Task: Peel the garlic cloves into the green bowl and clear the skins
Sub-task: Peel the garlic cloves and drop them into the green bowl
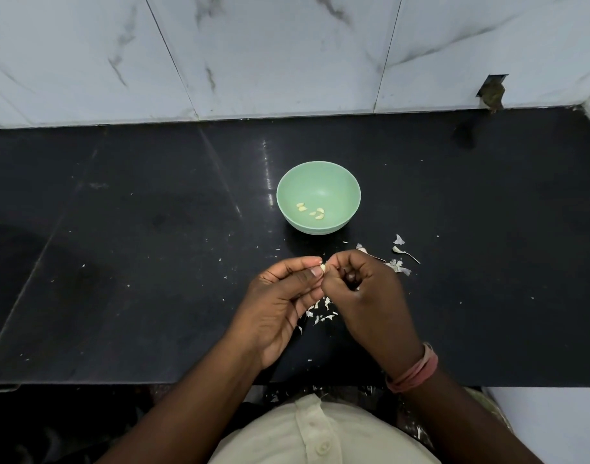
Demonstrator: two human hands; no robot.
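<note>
Black stone counter (pixel 153 229) under marbled wall tiles holds the green bowl (pixel 318 175) at twelve o'clock from the hands, a few peeled cloves (pixel 310 212) inside. Left hand (pixel 280 299) pinches a garlic clove (pixel 323 268); right hand (pixel 360 286) picks at it, fingers curled. Peeling is midway, judging by skins (pixel 322 311) scattered at six o'clock. Next: strip the clove, then drop it forward.

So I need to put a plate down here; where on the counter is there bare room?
Free: the black counter left of the green bowl, and far right beyond the larger skins. Crowded: between the bowl and the hands, where skin scraps lie.
</note>
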